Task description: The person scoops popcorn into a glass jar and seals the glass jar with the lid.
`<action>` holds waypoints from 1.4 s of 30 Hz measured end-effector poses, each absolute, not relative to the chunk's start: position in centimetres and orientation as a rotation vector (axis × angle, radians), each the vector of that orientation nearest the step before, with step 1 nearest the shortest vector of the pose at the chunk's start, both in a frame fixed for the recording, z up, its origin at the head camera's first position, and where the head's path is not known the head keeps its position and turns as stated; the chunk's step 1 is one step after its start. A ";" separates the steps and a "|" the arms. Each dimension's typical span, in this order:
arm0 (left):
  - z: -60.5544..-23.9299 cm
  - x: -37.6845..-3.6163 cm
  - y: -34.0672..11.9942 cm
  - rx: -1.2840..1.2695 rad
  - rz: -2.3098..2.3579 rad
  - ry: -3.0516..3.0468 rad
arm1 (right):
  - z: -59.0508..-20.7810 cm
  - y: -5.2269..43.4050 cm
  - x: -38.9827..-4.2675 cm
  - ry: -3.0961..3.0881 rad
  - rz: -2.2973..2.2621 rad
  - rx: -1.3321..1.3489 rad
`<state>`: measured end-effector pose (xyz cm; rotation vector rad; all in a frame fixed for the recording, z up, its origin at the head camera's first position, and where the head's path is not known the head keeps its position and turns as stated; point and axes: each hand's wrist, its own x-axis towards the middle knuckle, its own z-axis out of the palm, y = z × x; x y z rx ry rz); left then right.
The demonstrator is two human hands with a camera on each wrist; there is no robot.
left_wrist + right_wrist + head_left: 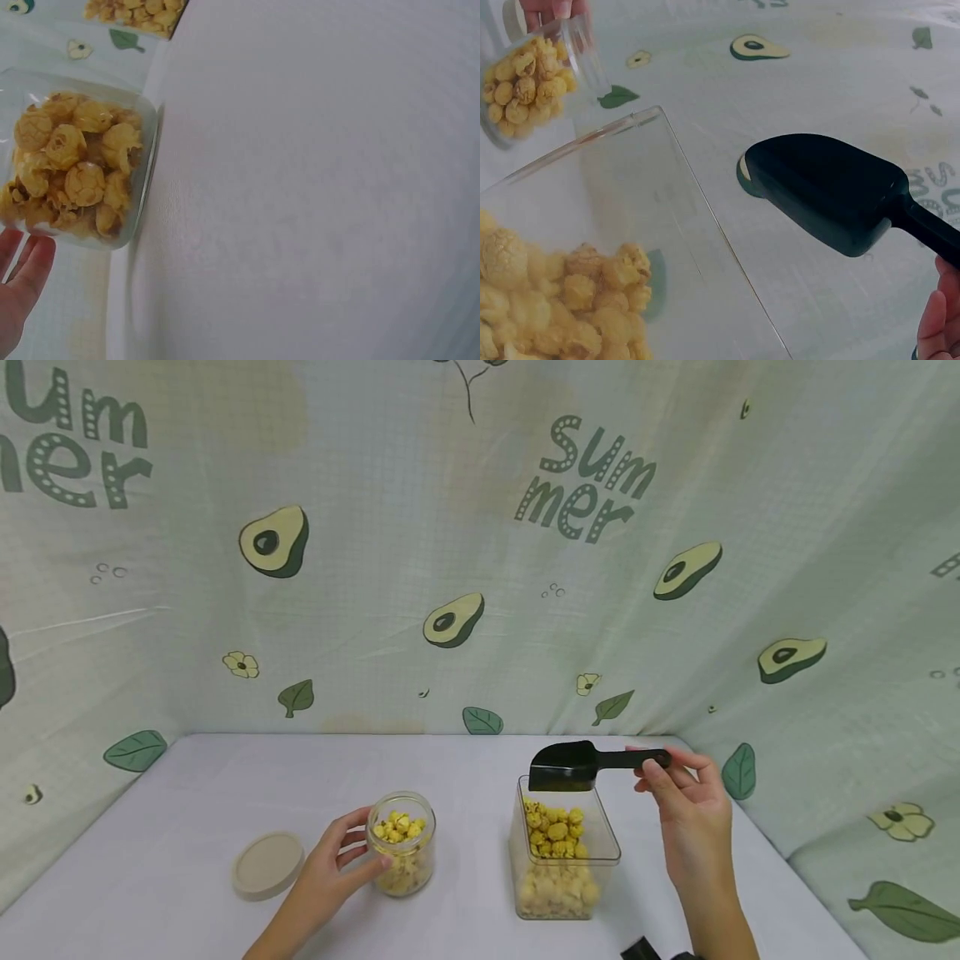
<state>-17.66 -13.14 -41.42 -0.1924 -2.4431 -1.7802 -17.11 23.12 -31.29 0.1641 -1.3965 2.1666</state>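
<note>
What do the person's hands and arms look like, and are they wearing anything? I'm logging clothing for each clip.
Both forearms are bare, with no sleeves or gloves in view. The left hand shows no rings or markings. Below the right hand, a dark object sits at the frame edge near the wrist; I cannot tell what it is.

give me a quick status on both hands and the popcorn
Left hand grips round glass jar of yellow popcorn. Right hand pinches black plastic scoop, empty, above clear square popcorn container. Beige round lid off, aside; nothing in the way.
</note>
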 end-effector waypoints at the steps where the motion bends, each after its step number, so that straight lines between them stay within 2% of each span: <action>1: -41.4 -17.7 -13.2 -0.192 -1.782 -2.443 | -31.3 23.2 -17.1 -1.376 2.175 0.178; 6: -41.4 -17.7 -13.2 -0.203 -1.772 -2.442 | -31.4 23.9 -17.2 -1.294 2.198 0.245; 21: -39.5 -16.7 -12.3 -0.370 -1.491 -2.342 | -31.4 24.7 -16.9 -1.299 2.107 0.215; 34: -37.7 -15.5 -6.6 -0.503 -1.498 -2.206 | -31.7 24.6 -16.8 -1.440 1.937 0.199; 42: -38.1 -15.5 -3.2 -0.626 -1.730 -2.241 | -32.0 24.5 -16.7 -1.521 1.851 0.285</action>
